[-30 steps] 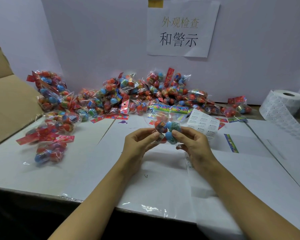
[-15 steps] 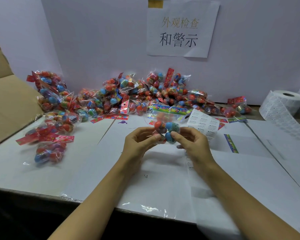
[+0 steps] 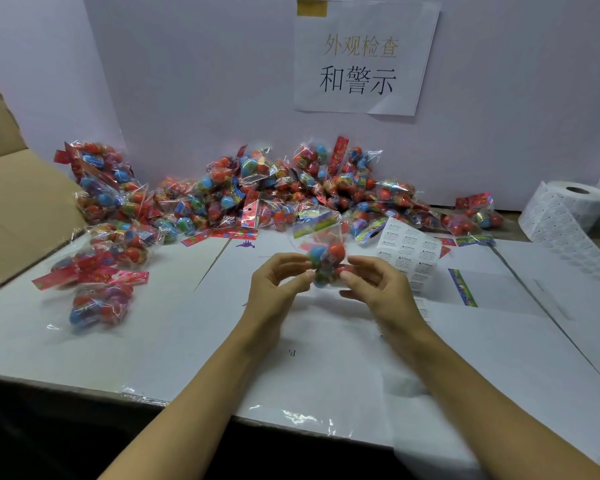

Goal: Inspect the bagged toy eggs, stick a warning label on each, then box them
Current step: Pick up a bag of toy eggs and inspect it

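- Left hand (image 3: 278, 289) and right hand (image 3: 378, 289) pinch one bag of eggs (image 3: 326, 263) at frame centre.
- Likely inspection; next, peel a sticker from the label sheet (image 3: 409, 254).

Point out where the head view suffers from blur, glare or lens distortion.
Head view: the bag of toy eggs held between the left hand and right hand is motion-blurred; glare streaks the plastic film at the table's near edge; wide-angle bending bows the cardboard box and label roll at the frame edges.
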Demonstrator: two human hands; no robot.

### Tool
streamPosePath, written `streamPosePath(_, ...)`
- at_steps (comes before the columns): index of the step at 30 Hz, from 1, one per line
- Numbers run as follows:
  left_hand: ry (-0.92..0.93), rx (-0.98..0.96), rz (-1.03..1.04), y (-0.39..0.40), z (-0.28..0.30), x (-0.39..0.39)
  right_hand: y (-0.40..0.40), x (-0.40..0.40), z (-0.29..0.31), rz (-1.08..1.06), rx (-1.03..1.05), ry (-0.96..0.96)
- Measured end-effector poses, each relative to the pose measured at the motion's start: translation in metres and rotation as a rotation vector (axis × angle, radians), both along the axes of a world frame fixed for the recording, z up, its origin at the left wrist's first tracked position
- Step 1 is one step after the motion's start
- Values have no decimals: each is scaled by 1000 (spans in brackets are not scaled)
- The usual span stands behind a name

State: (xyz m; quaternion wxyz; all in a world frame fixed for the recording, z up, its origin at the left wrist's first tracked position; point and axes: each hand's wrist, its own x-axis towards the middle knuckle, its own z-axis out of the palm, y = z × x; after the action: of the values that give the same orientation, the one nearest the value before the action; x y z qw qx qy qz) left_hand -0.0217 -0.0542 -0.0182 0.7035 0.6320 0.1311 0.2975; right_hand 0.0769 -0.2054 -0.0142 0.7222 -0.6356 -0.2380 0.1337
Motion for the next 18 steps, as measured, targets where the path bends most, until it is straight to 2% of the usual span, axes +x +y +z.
streamPosePath(3,93,95,79,2,-3,1,-1,2,5,48,89,155)
streamPosePath(6,85,-28,41,1,-1,2,-2,3,6,89,123,233)
streamPosePath(15,57,19,50,-1,0,1,-2,4,5,101,106,216)
streamPosePath(18,147,168,54,-2,-1,0,-2,3,5,103,105,182)
